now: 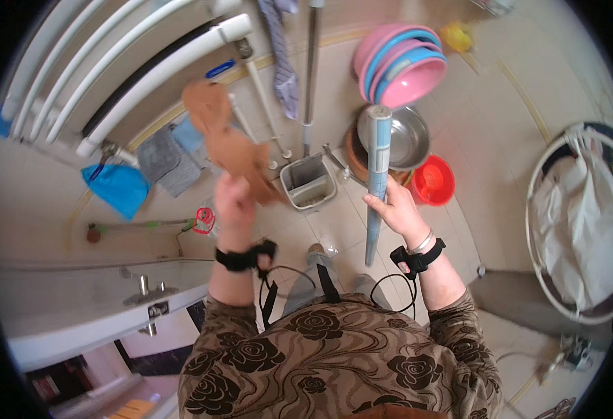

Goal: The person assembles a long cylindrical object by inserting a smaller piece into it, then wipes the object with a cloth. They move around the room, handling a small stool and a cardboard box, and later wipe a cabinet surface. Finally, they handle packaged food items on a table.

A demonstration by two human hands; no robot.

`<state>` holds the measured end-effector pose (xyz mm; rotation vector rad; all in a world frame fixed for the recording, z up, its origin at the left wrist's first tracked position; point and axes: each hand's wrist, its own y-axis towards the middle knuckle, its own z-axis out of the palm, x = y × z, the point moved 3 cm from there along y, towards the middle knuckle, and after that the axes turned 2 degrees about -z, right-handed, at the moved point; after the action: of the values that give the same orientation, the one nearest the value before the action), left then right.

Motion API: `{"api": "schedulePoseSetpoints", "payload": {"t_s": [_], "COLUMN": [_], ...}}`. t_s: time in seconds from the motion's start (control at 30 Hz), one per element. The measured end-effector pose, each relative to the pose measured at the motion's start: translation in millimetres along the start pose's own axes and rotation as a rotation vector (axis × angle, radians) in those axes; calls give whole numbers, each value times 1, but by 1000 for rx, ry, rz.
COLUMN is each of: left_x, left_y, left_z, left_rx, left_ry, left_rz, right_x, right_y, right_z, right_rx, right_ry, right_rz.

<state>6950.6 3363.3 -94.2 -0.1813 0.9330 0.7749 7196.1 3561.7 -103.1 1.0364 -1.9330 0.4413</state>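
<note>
My left hand (235,204), smeared by motion, is closed on a brown cloth (231,143). The cloth is raised and fans out above and beyond the fingers, blurred too. In my right hand (403,213) is a long rolled-up sheet (379,157), pale blue with a white patterned part near its far end. It stands almost upright in the view, the thumb pressed along its side and the fingers partly hidden behind it. Black straps with cables circle both wrists. A grey mop bucket (309,188) sits on the floor between the two hands, touching neither.
Pink and blue basins (410,82) lean stacked at the far wall, above a steel bowl (410,140) and a red bucket (434,181). A white radiator (163,87) and hanging cloths (169,159) are at left. A washbasin (111,304) is near left; a laundry hamper (579,230) stands right.
</note>
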Motion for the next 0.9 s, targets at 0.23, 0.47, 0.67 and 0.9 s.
{"api": "schedulePoseSetpoints", "payload": {"t_s": [0.23,0.47,0.67,0.9], "left_x": [35,-22,-72,-126], "left_y": [-62,-113,-196,-308], "left_z": [135,178,173,140], "left_rx": [50,-801,-810,-605], "left_ry": [882,1018,785,164], "left_rz": [300,957,475,409], "right_x": [70,70,82,133], "right_y": [-10,-75,-130,-185], "right_z": [50,40,59,127], "right_rx": [227,442,735,1651], "right_ry": [104,63,182,457], "right_rz": [-584,-623,-703,-256]}}
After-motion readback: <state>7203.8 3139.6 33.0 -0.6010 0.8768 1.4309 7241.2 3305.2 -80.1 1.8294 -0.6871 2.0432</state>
